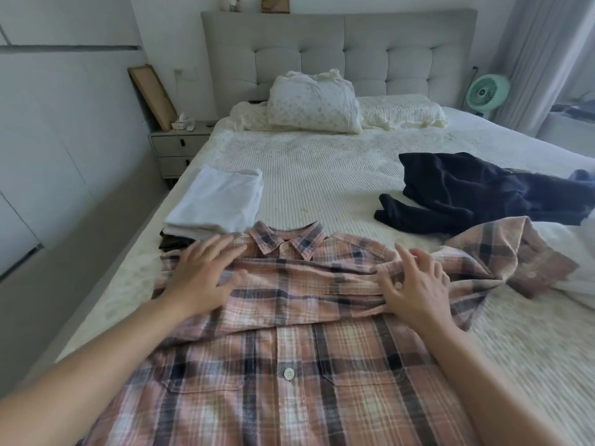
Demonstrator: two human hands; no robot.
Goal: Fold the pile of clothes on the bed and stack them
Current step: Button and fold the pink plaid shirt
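Shirt: a pink, cream and navy plaid flannel button-up shirt (289, 349) is spread front-up on the near part of the bed, collar pointing toward the headboard; one sleeve is laid across the chest just below the collar, the other sleeve with its buttoned cuff (528, 265) trails off to the right.
Left hand: the left hand (206, 272) is laid flat on the shirt's shoulder beside the collar, fingers straight and spread, nothing gripped.
Right hand: the right hand (415, 284) is pressed on the bunched sleeve fabric at the other shoulder, fingers spread and only slightly bent; no cloth is seen pinched.
Folded stack: a folded white cotton garment (215, 201) is set on top of darker folded items (174, 244), just beyond the left hand, near the bed's left edge and touching the shirt's shoulder.
Unfolded clothes: a crumpled dark navy garment (483, 191) is left on the right side of the bed, beyond the trailing sleeve.
Bed: a cream ribbed bedspread (322, 175) is seen under everything, with pale patterned pillows (315, 104) against a grey tufted headboard (338, 49).
Surroundings: a grey two-drawer nightstand (177, 146) is seen at the left, a mint-green fan (487, 90) at the right.
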